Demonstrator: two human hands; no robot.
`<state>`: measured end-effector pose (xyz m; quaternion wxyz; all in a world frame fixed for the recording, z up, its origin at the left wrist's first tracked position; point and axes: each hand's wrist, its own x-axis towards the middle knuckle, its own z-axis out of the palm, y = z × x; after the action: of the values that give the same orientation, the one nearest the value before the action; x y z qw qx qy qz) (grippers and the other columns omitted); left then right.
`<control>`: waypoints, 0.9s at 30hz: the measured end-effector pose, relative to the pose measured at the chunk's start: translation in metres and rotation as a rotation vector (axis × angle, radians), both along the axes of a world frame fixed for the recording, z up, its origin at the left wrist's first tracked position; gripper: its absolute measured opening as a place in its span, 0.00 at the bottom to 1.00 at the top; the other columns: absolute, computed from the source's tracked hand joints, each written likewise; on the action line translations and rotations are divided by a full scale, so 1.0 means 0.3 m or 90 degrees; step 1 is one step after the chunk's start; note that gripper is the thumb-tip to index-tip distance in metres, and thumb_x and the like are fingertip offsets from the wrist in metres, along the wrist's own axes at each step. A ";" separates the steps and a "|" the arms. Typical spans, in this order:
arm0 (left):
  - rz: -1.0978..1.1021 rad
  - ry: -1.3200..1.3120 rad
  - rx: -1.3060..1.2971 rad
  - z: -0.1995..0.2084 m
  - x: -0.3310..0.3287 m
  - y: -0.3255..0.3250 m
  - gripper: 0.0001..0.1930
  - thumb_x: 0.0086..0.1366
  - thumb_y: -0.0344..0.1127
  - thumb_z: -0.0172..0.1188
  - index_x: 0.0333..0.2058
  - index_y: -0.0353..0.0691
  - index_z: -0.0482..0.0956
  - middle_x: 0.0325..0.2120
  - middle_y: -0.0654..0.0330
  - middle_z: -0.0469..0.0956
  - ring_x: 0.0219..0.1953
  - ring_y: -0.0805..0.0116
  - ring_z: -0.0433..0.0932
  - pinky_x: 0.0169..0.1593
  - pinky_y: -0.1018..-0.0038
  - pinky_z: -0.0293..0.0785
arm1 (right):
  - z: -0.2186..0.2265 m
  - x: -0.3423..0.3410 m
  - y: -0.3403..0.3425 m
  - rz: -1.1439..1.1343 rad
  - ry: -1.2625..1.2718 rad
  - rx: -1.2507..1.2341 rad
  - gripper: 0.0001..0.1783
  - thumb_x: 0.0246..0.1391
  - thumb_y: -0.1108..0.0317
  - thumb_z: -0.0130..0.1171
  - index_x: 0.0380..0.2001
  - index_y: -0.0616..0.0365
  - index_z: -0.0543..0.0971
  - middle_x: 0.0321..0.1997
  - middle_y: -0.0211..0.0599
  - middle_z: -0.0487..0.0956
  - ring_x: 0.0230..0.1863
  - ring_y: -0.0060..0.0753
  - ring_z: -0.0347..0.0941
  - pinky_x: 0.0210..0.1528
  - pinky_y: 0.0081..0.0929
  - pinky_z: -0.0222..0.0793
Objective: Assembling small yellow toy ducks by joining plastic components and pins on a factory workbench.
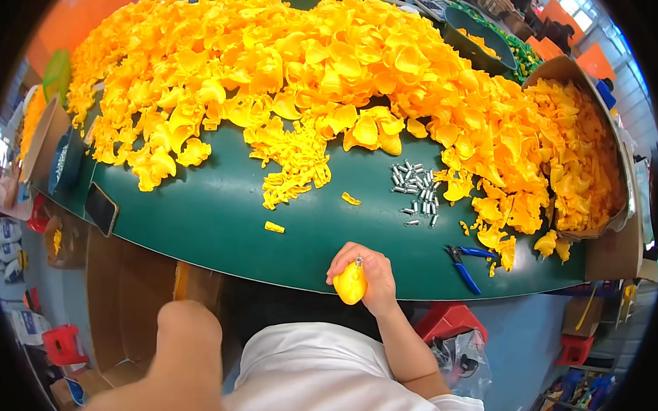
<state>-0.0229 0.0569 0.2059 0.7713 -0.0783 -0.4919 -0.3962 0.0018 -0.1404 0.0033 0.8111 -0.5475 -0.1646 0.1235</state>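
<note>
One small yellow plastic piece (350,283) sits in the right hand (368,276), held just off the near edge of the green worktop (213,217), above the person's white shirt (313,373); a little metal stud (358,262) shows at its top. It looks light and fairly stiff, a smooth rounded shell that could slip if pinched on the curve; the safest hold seems to be around its body, as it is now, leaving the metal end free. The right fingers (380,265) are curled close about the piece, wrapped from behind with the thumb side toward the worktop; they are clamped on it, not spread. The left hand is not clearly shown; only the left arm (182,363) rises large and blurred at the lower left, so I cannot tell how its fingers stand or whether they hold anything.

Beyond the hand, a huge heap of yellow-orange moulded parts (324,68) covers most of the worktop; a small cluster of silver metal pins (415,191) lies just in front of it, and blue-handled pliers (463,266) rest near the right hand, not touching it; a cardboard box (620,246) of the same yellow parts stands at the right edge.
</note>
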 end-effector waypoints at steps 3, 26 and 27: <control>0.074 -0.204 0.166 -0.145 0.047 -0.048 0.13 0.61 0.34 0.54 0.19 0.37 0.68 0.18 0.54 0.66 0.21 0.51 0.66 0.27 0.64 0.63 | -0.004 0.001 0.014 0.005 0.006 0.009 0.31 0.67 0.47 0.37 0.29 0.66 0.76 0.31 0.41 0.75 0.31 0.31 0.74 0.35 0.25 0.69; 0.390 0.193 0.268 -0.046 0.068 -0.016 0.08 0.56 0.20 0.57 0.21 0.37 0.70 0.22 0.57 0.72 0.29 0.60 0.68 0.39 0.67 0.72 | -0.015 0.002 -0.011 -0.010 0.004 0.016 0.30 0.68 0.49 0.37 0.30 0.65 0.77 0.32 0.42 0.75 0.32 0.31 0.74 0.36 0.25 0.69; 0.390 0.193 0.266 -0.042 0.062 -0.022 0.08 0.56 0.20 0.57 0.21 0.37 0.70 0.22 0.57 0.72 0.29 0.60 0.68 0.39 0.67 0.72 | -0.013 -0.001 -0.003 -0.002 0.002 0.012 0.30 0.68 0.49 0.37 0.30 0.65 0.77 0.32 0.41 0.75 0.32 0.30 0.74 0.36 0.25 0.69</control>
<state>-0.0043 0.0502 0.1933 0.9168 0.1729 -0.2822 -0.2236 0.0015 -0.1411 -0.0006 0.8168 -0.5398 -0.1634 0.1214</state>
